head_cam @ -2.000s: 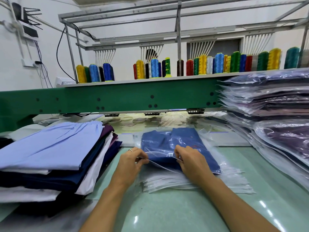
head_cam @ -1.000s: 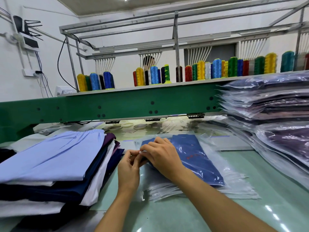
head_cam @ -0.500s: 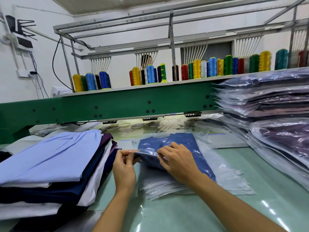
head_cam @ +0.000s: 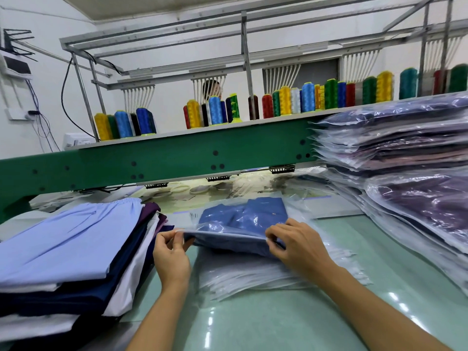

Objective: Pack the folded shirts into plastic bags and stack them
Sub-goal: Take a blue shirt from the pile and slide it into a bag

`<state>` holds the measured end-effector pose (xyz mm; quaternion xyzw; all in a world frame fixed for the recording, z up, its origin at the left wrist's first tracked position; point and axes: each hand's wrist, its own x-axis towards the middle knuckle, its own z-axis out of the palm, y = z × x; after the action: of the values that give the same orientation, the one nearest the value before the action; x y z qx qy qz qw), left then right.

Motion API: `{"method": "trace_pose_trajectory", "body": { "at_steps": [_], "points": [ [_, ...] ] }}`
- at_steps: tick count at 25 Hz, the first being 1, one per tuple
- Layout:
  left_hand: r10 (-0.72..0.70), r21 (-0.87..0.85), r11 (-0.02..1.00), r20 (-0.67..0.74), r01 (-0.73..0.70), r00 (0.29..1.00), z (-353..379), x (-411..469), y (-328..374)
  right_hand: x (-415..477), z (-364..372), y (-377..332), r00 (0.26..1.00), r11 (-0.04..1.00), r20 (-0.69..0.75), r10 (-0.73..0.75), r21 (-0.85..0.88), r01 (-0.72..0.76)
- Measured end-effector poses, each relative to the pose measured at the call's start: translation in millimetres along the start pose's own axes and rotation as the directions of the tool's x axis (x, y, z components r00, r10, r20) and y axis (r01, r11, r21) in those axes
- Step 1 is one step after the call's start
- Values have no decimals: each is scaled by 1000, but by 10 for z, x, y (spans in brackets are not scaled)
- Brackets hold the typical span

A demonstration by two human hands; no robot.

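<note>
— Pale green bench (head_cam: 278, 325), glossy under the lights, with the green machine beam (head_cam: 177, 158) and its row of thread cones (head_cam: 215, 110) behind. What's happening at the bag?

— The blue shirt (head_cam: 243, 219) is inside the plastic bag (head_cam: 222, 233), lying on the pile of empty bags (head_cam: 253, 277) mid-bench. A second ago both hands were bunched at the bag's near left corner. Now they're spread apart.

— So the right one travelled?

— Yes. The left hand (head_cam: 172, 257) pinches the mouth edge at its left end, thumb and forefinger closed on the film. The right hand (head_cam: 301, 247) has slid across and pinches the same edge at the right end. The edge is lifted a little and drawn taut between them.

— Sealing it, then?

— I'd guess so: one pass along the mouth, and it looks about done. I can't make out a strip or zip to be sure.

— And after?

— Probably onto the stack of packed shirts (head_cam: 405, 153) on the right. The folded shirts (head_cam: 71, 239) on the left are unbagged, so plenty remains.
</note>
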<state>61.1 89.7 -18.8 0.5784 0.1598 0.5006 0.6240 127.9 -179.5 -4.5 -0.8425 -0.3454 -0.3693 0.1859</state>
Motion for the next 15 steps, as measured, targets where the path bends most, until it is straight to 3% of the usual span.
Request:
{"method": "trace_pose_trajectory", "body": {
  "at_steps": [6,12,15],
  "points": [
    [-41,55,997,-101,46,994,-29,57,-22,-96,-106,164,995,995,27,91,40,-92],
    [-174,-41,985,-181,169,968,-70,93,-28,-153,-151,309,976,973,54,210,91,-214],
    [-241,-148,966,-207,213,948,-65,83,20,-157,-156,316,977,963,75,201,168,-211]
  ]
}}
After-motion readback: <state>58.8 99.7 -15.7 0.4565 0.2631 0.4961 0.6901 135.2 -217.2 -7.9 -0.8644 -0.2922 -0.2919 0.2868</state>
